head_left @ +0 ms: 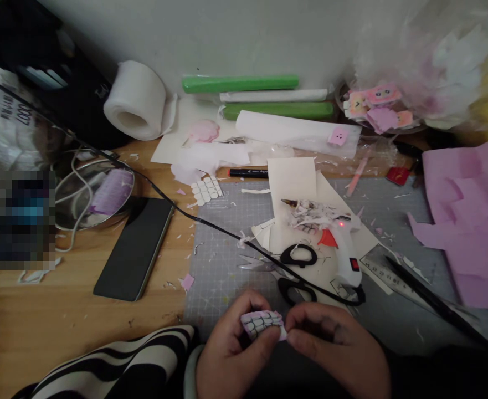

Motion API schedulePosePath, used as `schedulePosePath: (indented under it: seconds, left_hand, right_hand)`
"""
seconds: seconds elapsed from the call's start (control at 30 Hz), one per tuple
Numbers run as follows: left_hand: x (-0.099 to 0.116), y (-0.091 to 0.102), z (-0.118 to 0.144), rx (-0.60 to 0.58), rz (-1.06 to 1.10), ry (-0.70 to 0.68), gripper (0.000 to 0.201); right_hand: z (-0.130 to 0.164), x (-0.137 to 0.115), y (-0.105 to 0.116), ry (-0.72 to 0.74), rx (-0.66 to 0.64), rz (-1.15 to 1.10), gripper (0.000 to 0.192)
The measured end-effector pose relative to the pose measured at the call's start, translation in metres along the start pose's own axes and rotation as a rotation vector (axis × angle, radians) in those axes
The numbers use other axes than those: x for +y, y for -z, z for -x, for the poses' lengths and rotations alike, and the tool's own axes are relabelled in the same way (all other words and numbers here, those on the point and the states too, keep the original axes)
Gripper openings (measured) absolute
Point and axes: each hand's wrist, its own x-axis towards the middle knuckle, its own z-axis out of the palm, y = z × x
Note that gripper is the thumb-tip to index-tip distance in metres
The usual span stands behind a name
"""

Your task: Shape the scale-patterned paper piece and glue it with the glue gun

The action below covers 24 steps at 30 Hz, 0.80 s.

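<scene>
Near the bottom middle, my left hand is closed around a small paper craft piece, white and pale purple with dark grid lines. My right hand has thumb and forefinger pinched at the piece's right edge; what exactly lies between the fingertips is too small to make out. Just beyond the hands, black-handled scissors lie with their blades pointing left. A white glue gun with a red trigger and a lit red light rests behind them, its black cord running across to the upper left.
A grey cutting mat carries card strips, scraps and a clear ruler. At left are a black phone and a metal bowl. Pink paper spreads at right. A paper roll and green rolls stand behind.
</scene>
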Motion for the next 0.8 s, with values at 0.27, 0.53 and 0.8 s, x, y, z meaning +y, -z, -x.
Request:
schedulePosePath:
  seconds: [0.27,0.53,0.8]
  left_hand:
    - [-0.0001,-0.0013,-0.0009,-0.005,-0.018,0.002,0.009]
    - [-0.0051,-0.0023,-0.0014,-0.004,0.035,0.0,0.011]
    - [-0.0026,-0.0015,-0.0039,-0.015,0.125,0.033,0.026]
  right_hand:
    - [0.0023,-0.0014,-0.0033,0.006,0.051,0.038,0.011]
    - [0.0007,-0.0007,-0.004,0.018,0.025,0.107,0.011]
    - [0.0016,-0.0004,-0.0046,0.04,0.031,0.035,0.011]
